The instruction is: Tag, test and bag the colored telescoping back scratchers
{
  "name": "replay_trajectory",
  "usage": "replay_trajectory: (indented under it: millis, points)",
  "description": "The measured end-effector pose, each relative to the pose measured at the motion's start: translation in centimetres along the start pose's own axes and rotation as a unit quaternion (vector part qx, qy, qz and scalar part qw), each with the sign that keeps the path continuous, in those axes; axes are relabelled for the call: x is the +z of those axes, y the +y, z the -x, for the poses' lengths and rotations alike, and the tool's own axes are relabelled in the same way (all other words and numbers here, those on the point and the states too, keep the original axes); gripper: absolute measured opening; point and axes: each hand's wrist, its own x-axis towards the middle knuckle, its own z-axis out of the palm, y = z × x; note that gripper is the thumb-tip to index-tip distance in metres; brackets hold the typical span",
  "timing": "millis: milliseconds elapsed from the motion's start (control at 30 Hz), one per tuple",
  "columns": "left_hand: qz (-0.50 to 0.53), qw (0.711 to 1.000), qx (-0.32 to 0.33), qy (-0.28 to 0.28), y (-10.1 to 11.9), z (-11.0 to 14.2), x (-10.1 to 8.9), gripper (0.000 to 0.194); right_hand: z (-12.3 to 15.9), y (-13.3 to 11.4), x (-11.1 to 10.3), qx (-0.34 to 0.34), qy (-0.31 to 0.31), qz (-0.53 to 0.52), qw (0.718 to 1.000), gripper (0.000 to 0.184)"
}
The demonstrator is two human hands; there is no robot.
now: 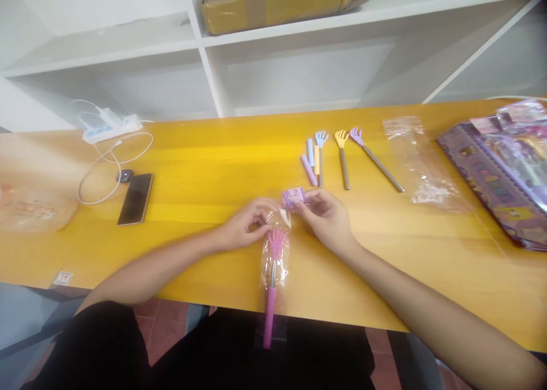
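A pink back scratcher [276,244] lies inside a clear plastic sleeve [282,270], its handle reaching past the table's front edge. My left hand [245,224] pinches the top end of that sleeve. Between the thumb and fingers of my right hand [327,216] is a small purple printed card [293,196], just above the sleeve's opening. Beyond my hands lie a blue-headed back scratcher [321,150], a yellow-headed one [343,156] and a purple-headed one [378,161]. Loose handle sleeves in blue [310,152], yellow [317,160] and purple [309,170] rest beside them.
At right are an empty clear bag [421,162] and a purple printed box [478,179] with packaged items on top. To the left lie a phone [135,199], a white cable [81,182] and a power strip [111,129]. White shelves [205,70] hold a taped carton [273,5].
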Motion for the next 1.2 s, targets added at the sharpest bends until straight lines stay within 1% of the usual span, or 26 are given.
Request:
replay_trajectory:
  millis: [67,100,167,267,400,467,533,600,667,767,867,1000,1100,1200]
  points:
    - [-0.037,0.999,-0.007,-0.011,0.5,-0.1,-0.1,0.039,-0.1,-0.2,0.0,0.009,-0.004,-0.001,1.000,0.030]
    - [-0.047,0.999,-0.016,-0.014,0.7,-0.2,-0.1,0.039,-0.2,-0.3,0.0,0.007,-0.003,0.001,1.000,0.030]
    - [-0.047,0.998,-0.039,-0.014,0.9,-0.2,-0.2,0.047,-0.2,-0.5,0.1,-0.008,0.008,0.013,1.000,0.030]
    - [-0.016,0.998,-0.065,-0.010,0.7,-0.1,-0.2,0.059,-0.2,-0.7,0.1,-0.034,0.032,0.052,0.998,0.027]
    - [0.021,0.996,-0.085,-0.004,-0.1,0.1,-0.3,0.066,-0.1,-0.9,-0.1,-0.061,0.061,0.081,0.993,0.022]
    - [0.053,0.995,-0.085,0.000,-0.1,0.0,-0.4,0.070,0.0,-1.0,-0.1,-0.072,0.062,0.081,0.992,0.022]
    - [0.111,0.991,-0.077,-0.001,0.2,-0.3,-0.5,0.072,0.1,-1.0,0.0,-0.073,0.051,0.086,0.992,0.024]
    - [0.193,0.978,-0.074,-0.006,0.9,-0.6,-0.6,0.069,0.1,-1.0,0.1,-0.068,0.038,0.101,0.992,0.026]
    - [0.272,0.959,-0.084,-0.005,1.6,-1.0,-0.7,0.066,0.1,-0.9,0.1,-0.063,0.030,0.112,0.991,0.027]
    - [0.342,0.933,-0.111,0.007,2.4,-1.3,-0.7,0.064,-0.1,-0.9,0.0,-0.063,0.031,0.122,0.990,0.028]
    - [0.378,0.916,-0.131,0.009,2.5,-1.4,-0.8,0.065,-0.2,-0.8,-0.2,-0.069,0.028,0.132,0.988,0.027]
    - [0.405,0.903,-0.142,0.009,2.1,-1.3,-1.1,0.065,-0.4,-0.7,-0.5,-0.084,0.008,0.149,0.985,0.023]
    - [0.419,0.895,-0.151,0.015,1.9,-1.2,-1.2,0.062,-0.4,-0.6,-0.7,-0.111,-0.002,0.182,0.977,0.019]
    - [0.426,0.891,-0.156,0.019,1.8,-1.2,-1.2,0.061,-0.4,-0.7,-0.9,-0.149,-0.018,0.224,0.963,0.016]
